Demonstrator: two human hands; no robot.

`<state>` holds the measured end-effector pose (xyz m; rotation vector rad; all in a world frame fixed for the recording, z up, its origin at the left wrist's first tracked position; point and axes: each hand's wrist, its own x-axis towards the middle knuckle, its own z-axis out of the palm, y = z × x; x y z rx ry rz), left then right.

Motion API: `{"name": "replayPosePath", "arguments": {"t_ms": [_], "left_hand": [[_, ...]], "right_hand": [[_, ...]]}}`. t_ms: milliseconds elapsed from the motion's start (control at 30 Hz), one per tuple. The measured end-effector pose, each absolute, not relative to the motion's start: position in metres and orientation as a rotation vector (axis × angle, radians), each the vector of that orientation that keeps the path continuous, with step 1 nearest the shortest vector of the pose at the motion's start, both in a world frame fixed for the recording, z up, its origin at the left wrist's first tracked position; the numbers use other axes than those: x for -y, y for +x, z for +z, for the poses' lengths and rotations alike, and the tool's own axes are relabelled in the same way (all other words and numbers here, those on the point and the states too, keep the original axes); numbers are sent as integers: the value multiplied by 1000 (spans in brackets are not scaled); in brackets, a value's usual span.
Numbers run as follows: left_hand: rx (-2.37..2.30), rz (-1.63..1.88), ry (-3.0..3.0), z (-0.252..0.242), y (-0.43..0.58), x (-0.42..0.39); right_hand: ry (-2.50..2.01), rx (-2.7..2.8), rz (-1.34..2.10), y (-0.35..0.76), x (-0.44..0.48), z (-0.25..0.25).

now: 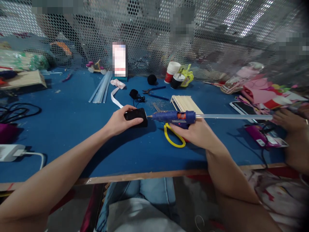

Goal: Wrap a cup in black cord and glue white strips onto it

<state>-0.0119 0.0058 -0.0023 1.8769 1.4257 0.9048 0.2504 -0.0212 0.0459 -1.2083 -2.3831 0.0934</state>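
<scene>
My left hand is closed round a black cylinder lying on its side just over the blue table. In my right hand is a blue hot glue gun, gripped by its handle, which my fingers partly hide. The nozzle points left and meets or nearly meets the right end of the cylinder. A long clear glue stick sticks out of the gun's back. Below the gun is a yellow loop, perhaps a scissor handle. A white ribbon runs towards my left hand from behind.
Behind lie glue sticks, blue-handled pliers, black pompoms, wooden sticks and paper cups. A phone leans on the mesh screen. At right, a co-worker's hand is near a purple box.
</scene>
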Motion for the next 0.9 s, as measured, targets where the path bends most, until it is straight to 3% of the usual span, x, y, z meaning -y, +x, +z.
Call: {"name": "replayPosePath", "arguments": {"t_ms": [900], "left_hand": [[-1391, 927, 1876, -2, -10, -4]], "right_hand": [[-1146, 2607, -141, 256, 17, 47]]}}
